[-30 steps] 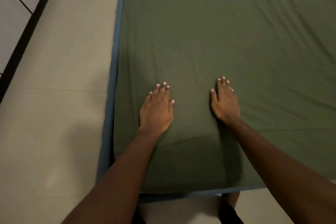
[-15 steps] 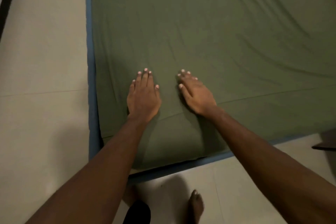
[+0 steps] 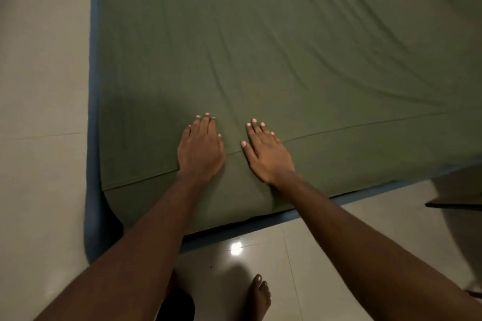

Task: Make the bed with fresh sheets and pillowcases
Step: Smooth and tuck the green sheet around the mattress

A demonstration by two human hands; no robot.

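So a green sheet (image 3: 273, 41) is spread over the bed, covering pretty much the whole top of the mattress, with a thin blue edge (image 3: 93, 81) left showing along the left side and the near end. Soft creases are seen running diagonally across the far right part of the sheet, and one long fold line is drawn across the near part, passing under both hands.

The left hand (image 3: 200, 150) is laid flat, palm down, on the sheet near the near-left corner, its grip spread open with the fingers straight and close together, nothing pinched. The right hand (image 3: 267, 155) is laid flat just beside it, fingers angled slightly to the left, the grip also open and pressed onto the fabric, nothing held.

No containers are seen anywhere, and no pillows or pillowcases either.

A pale tiled floor (image 3: 39, 112) is seen left of the bed and at the near end, with a bright glare spot on it. A bare foot (image 3: 258, 297) is planted on the tiles near the bottom, and a dark piece of furniture (image 3: 459, 204) is cut off at the right edge.
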